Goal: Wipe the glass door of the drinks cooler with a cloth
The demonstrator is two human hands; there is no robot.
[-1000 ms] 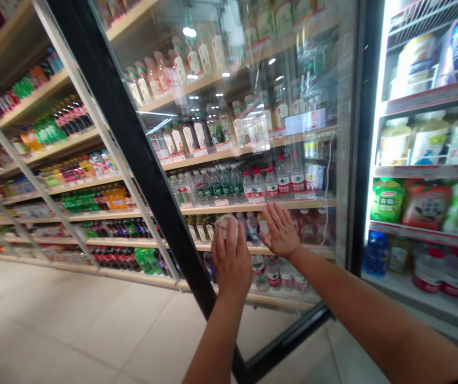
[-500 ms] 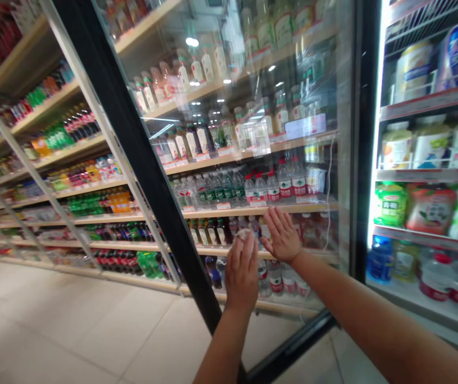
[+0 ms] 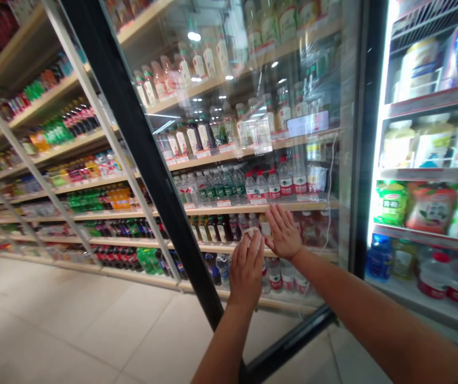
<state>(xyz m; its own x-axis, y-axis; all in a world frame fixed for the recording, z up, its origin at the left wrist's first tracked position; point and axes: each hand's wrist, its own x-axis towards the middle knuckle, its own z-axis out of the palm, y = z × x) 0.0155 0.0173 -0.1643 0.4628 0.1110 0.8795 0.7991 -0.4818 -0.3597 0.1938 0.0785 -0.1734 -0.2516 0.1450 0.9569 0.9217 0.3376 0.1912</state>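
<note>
My left hand (image 3: pixel 246 269) is pressed toward a glass door (image 3: pixel 232 184) in a black frame. Under its fingertips is a crumpled white cloth (image 3: pixel 250 231), mostly covered by the fingers; whether it is cloth or tissue I cannot tell. Just to the right, my right hand (image 3: pixel 283 232) lies flat on the glass with its fingers stretched out and nothing in it. The left fingertips are close beside the right thumb. Through the pane, shelves of bottled drinks (image 3: pixel 260 184) show, overlaid with reflections of lights.
The door's black frame (image 3: pixel 141 133) slants down on the left, with its bottom rail (image 3: pixel 288 346) below my hands. On the right, a lit fridge (image 3: pixel 432 173) holds bottles and pouches. Long drink shelves (image 3: pixel 109 213) run along the left, above a tiled floor (image 3: pixel 80 320).
My left hand has slid a little to the right with the cloth, closer to my right hand. The right hand stays in about the same place on the glass.
</note>
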